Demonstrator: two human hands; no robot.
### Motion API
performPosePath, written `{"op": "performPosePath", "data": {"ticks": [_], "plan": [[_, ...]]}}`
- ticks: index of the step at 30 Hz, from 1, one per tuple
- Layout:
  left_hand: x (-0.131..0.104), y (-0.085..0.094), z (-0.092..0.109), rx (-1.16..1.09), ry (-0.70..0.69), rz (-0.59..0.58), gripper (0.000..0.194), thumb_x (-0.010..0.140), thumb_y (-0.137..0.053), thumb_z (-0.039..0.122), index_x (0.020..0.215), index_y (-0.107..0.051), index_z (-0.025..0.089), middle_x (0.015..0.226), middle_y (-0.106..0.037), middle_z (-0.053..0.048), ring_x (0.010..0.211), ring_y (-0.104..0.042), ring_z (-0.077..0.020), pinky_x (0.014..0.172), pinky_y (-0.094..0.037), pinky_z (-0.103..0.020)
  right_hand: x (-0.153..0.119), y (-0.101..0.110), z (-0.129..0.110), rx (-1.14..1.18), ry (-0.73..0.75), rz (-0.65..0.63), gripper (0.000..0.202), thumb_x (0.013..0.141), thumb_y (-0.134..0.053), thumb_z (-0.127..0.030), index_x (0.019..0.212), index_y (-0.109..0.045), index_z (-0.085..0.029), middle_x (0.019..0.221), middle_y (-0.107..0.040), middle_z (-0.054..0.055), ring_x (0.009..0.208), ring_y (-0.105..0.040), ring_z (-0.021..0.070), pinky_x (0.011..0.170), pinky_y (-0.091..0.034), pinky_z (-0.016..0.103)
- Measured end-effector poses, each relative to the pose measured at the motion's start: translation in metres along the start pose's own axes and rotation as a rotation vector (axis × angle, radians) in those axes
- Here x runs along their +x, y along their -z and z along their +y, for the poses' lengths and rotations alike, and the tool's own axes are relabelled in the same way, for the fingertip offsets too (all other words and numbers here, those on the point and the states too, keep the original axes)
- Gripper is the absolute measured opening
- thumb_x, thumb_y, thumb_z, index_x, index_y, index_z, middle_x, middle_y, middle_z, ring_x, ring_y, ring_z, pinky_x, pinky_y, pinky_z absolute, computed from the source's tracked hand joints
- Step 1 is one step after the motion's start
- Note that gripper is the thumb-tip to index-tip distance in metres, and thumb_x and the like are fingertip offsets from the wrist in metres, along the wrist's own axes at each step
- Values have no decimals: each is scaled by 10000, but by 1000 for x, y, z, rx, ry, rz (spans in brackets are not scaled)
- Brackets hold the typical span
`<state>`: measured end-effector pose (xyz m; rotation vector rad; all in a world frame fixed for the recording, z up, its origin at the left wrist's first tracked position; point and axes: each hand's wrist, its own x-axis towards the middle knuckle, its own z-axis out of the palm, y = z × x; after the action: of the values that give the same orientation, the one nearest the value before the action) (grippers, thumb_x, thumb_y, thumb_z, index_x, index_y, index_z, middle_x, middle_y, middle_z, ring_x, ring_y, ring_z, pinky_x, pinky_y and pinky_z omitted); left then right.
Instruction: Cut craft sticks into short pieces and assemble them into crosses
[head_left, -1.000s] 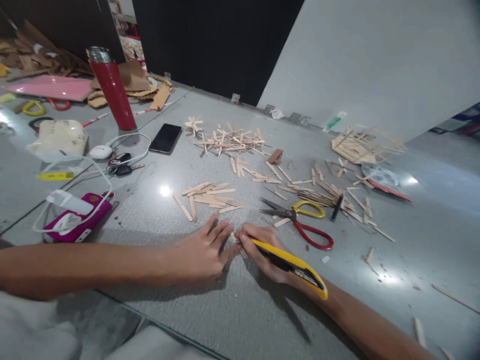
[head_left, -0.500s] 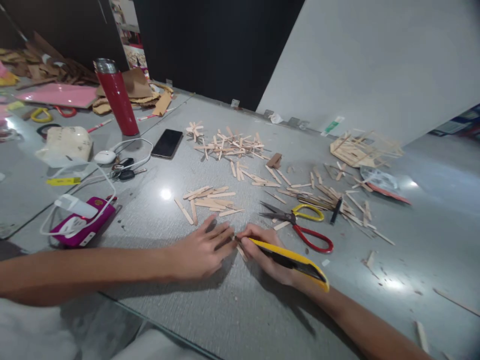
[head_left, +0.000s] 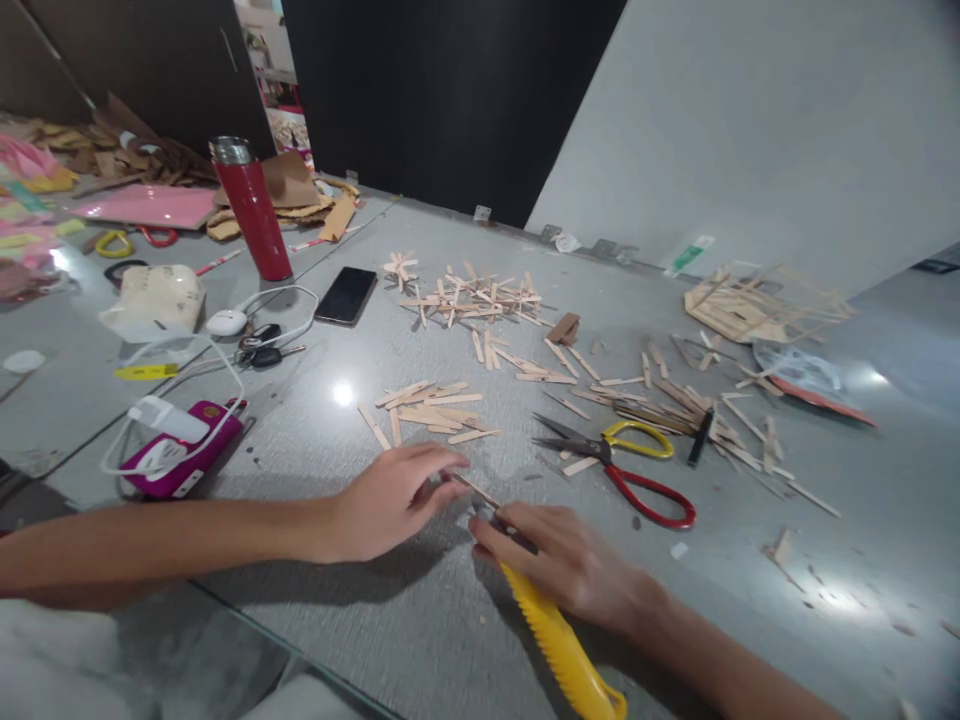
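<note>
Left hand (head_left: 379, 505) has thumb and forefinger pinching one end of a thin wooden strip (head_left: 477, 490), which slants across the gap between the hands; whether it touches the table (head_left: 420, 640) I cannot tell. Right hand (head_left: 555, 565) grips a yellow utility knife (head_left: 551, 635), fingers by the strip's near end; the blade cannot be made out.

From the left, a red bottle (head_left: 253, 215) stands far off and a smartphone (head_left: 346, 295) lies nearer. Loose craft sticks (head_left: 435, 413) lie just beyond the left hand, open scissors (head_left: 602, 450) beyond the right, and a stick framework (head_left: 739, 310) sits at far right.

I judge the step to be handling the strip between strokes of the knife. The next move calls for a firm pinch, with the knife's edge turned away from the left fingertips.
</note>
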<state>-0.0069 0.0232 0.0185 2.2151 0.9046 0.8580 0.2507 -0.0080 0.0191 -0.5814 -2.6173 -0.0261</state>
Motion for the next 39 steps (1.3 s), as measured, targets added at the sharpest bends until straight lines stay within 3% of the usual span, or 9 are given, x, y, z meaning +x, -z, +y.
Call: {"op": "performPosePath", "data": {"ticks": [4,8,11,15,19,24,28,31,39], "plan": [[-1,-5,-12,82,-97,-50,313,1117,-472,285,1043,-746,153,867,-777,-60,766,-725,-169,727,-580,-269,1,6,0,-42,48,-86,297,1048,-484,-33,1292,-644,-84,878,-735,94,748,-713,199,620,-563,287],[-4,-4,-18,290,-247,63,317,1118,-437,214,1068,-740,136,841,-768,-62,708,-712,-157,668,-573,-253,4,13,-2,-58,-30,-165,408,1028,-462,-25,1403,-610,-86,1043,-785,158,883,-758,244,698,-642,339],[-6,2,-15,431,-441,162,219,1083,-496,134,1161,-697,95,820,-763,-58,684,-717,-156,612,-559,-252,5,18,-8,26,-114,-113,502,1003,-421,-7,1462,-571,-140,1190,-788,173,1021,-778,245,804,-663,346],[-8,12,-5,537,-676,255,243,1017,-560,50,1237,-647,-4,880,-796,-120,673,-723,-175,554,-558,-288,8,22,-22,120,-195,-12,436,1005,-443,-94,1417,-574,-151,1200,-785,199,1004,-798,252,784,-668,324],[-10,13,2,577,-710,300,267,993,-589,57,1245,-647,-11,834,-793,-124,606,-708,-183,454,-515,-292,8,15,-35,37,-204,12,357,1047,-510,-190,1398,-563,-149,1169,-795,202,965,-812,277,745,-686,350],[-8,4,-1,415,-403,250,164,1078,-501,136,1071,-664,123,738,-750,-27,590,-696,-138,562,-551,-241,0,1,-39,-73,-311,55,376,1071,-416,-113,1437,-501,-96,1138,-793,207,952,-810,274,727,-686,350],[0,1,-6,183,-45,14,302,1094,-411,177,866,-609,175,651,-648,21,519,-570,-111,528,-428,-219,-2,-2,-33,-323,-308,-91,464,1000,-355,-11,1419,-538,-86,1126,-782,208,864,-784,302,702,-662,417],[7,5,-5,39,152,-163,345,1072,-412,201,738,-500,202,581,-510,53,499,-463,-109,535,-358,-232,-1,0,-26,-455,-292,-201,525,886,-429,60,1374,-570,-74,948,-760,142,734,-732,275,608,-604,384],[19,12,-6,3,273,-343,371,1057,-448,262,690,-458,208,563,-434,48,519,-398,-129,569,-277,-276,1,1,-20,-561,-183,-230,525,807,-479,99,1312,-589,4,798,-713,65,643,-692,213,565,-511,330]]}}
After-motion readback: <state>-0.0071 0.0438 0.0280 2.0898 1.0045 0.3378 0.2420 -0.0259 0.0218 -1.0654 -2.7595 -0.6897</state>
